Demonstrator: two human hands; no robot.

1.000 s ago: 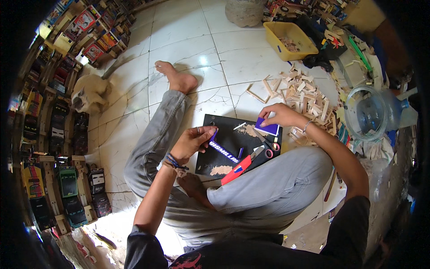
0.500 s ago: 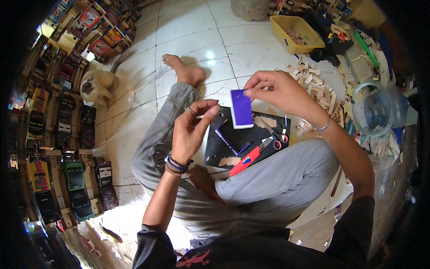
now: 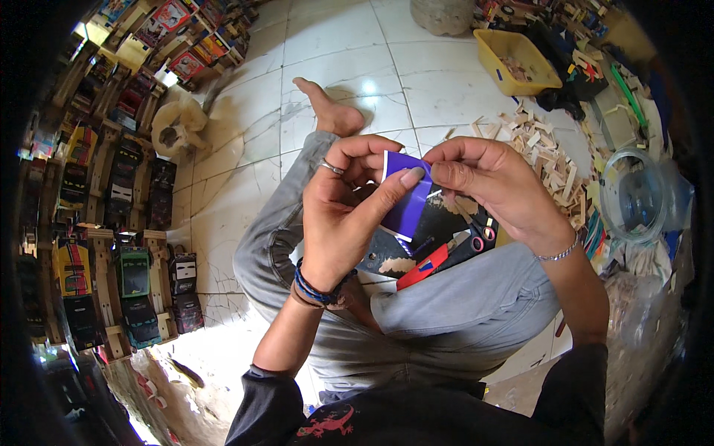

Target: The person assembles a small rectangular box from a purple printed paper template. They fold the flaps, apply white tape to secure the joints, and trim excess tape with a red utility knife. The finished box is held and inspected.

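A small purple rectangular sheet with white edges (image 3: 405, 214) is held up between my two hands. My left hand (image 3: 346, 208) pinches its left side, with the thumb lying across its upper face. At the top right corner, the thumb and fingertips of my right hand (image 3: 491, 182) are closed on it. Below the sheet, a black board (image 3: 442, 215) with worn tan patches rests by my folded leg. On it lie scissors (image 3: 480, 236) with dark handles and a red utility knife (image 3: 425, 269). My hands and the sheet partly hide the board.
Wood offcuts (image 3: 547, 160) are heaped on the floor at the right, near a yellow basin (image 3: 513, 74) and a clear plastic tub (image 3: 636, 197). Toy trucks (image 3: 136, 279) line wooden racks at the left. A cat (image 3: 178, 128) is beside them on the tiles.
My left hand has come up to the sheet and taken hold of it, having been apart from it before. The sheet now tilts and partly hides behind my left thumb.
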